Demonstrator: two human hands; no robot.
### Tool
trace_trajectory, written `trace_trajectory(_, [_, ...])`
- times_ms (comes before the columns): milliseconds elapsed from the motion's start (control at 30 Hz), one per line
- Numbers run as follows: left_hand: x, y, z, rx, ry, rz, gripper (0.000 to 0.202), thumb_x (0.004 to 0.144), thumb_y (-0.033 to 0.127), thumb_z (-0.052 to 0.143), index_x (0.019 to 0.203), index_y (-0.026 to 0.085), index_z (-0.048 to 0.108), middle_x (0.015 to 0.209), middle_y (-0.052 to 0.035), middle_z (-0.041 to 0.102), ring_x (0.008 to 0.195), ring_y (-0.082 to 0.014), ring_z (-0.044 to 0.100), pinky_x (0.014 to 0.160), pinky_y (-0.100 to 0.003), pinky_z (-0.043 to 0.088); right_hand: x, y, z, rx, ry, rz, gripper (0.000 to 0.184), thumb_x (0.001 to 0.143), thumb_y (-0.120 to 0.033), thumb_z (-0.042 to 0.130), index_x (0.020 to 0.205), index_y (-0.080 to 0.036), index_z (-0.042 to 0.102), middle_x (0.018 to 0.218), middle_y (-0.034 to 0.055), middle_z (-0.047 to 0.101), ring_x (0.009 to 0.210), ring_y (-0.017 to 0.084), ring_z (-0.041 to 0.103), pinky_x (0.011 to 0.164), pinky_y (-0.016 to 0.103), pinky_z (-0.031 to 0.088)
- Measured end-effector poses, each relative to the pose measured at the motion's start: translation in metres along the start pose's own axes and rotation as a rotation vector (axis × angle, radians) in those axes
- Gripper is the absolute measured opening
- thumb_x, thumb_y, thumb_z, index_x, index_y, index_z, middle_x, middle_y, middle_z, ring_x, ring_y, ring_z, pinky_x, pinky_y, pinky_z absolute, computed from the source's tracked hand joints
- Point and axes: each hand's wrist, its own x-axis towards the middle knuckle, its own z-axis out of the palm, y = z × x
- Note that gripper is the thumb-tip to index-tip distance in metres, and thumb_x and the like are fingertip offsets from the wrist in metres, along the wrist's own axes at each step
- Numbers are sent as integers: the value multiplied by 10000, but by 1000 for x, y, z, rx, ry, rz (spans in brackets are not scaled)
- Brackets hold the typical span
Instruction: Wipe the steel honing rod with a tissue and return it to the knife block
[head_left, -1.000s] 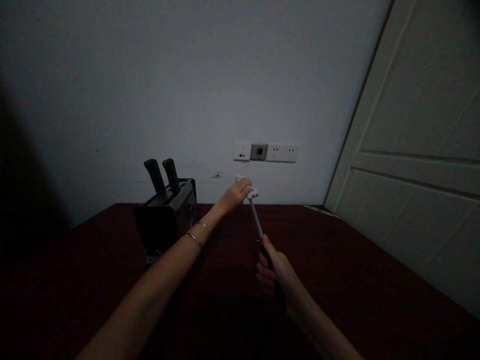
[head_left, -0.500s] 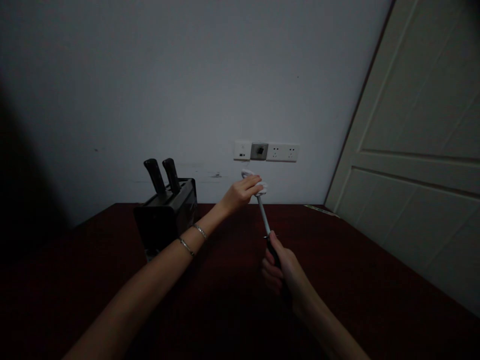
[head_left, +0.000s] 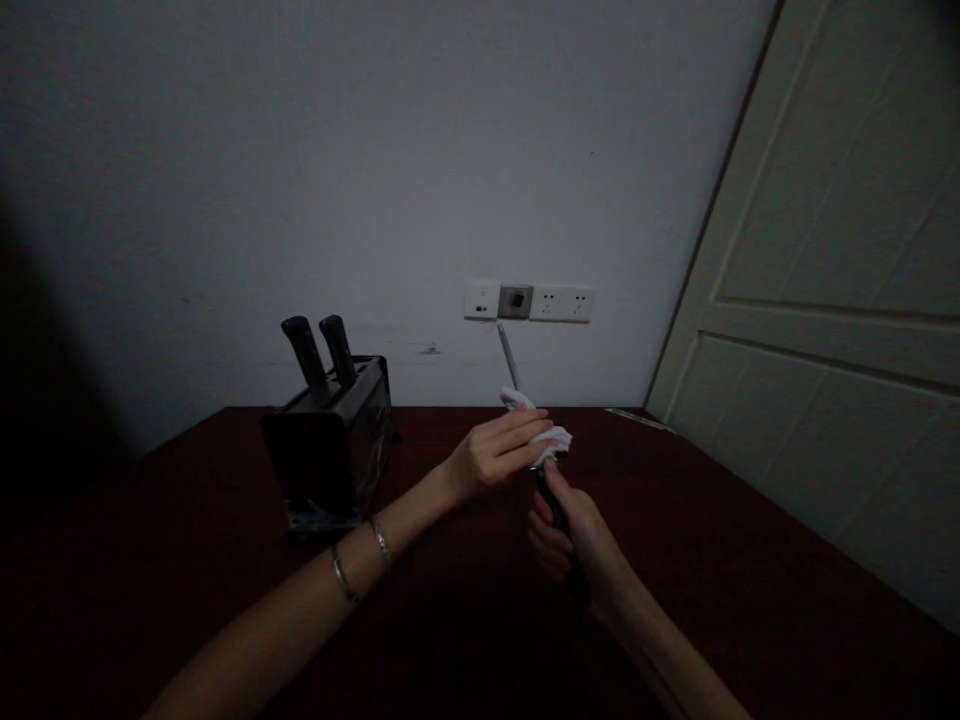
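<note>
Above the dark red table [head_left: 720, 520], the right hand [head_left: 576, 525] grips the black handle [head_left: 553, 503] of a slim grey metal rod [head_left: 509, 355], tilted up and away. The left hand [head_left: 499, 450] pinches a crumpled white cloth [head_left: 553, 442] against the rod's base. Loose fingers could drop the cloth; a slack right grip could let the rod twist; a wide left forearm swing might bump the black box-shaped block [head_left: 306, 455].
</note>
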Motion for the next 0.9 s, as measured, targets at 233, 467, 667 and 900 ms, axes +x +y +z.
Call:
trace_trajectory(233, [4, 0, -30, 11, -179, 28, 275, 842, 158, 498, 1086, 233, 602, 1175, -66, 593, 1194, -200, 459, 986, -427, 429, 0, 8, 2, 10, -66, -23, 535, 622, -689, 562, 505, -192, 404, 274, -110, 264, 216, 29, 208, 222, 155, 190])
trace_trajectory(467, [3, 8, -56, 44, 32, -8, 366, 805, 93, 517, 1126, 258, 581, 1201, -62, 574, 1140, -191, 510, 943, -386, 455, 2, 15, 1, 65, -78, -91, 513, 707, -631, 533, 491, -184, 401, 280, -100, 269, 220, 30, 218, 232, 151, 174])
trace_trajectory(667, [2, 15, -48, -165, 268, -582, 277, 788, 153, 534, 1051, 190, 613, 1054, -59, 641, 953, -177, 588, 866, -356, 464, 17, 31, -12, 54, -56, -253, 500, 740, -595, 526, 488, -178, 416, 301, -91, 287, 244, 31, 230, 251, 156, 165])
trace_trajectory(900, [-17, -2, -22, -998, 470, -1267, 230, 686, 148, 559, 914, 153, 592, 913, -60, 652, 796, -179, 609, 690, -309, 484, 32, 50, -19, -21, -51, -284, 512, 738, -615, 511, 491, -175, 420, 310, -89, 292, 254, 32, 244, 269, 164, 172])
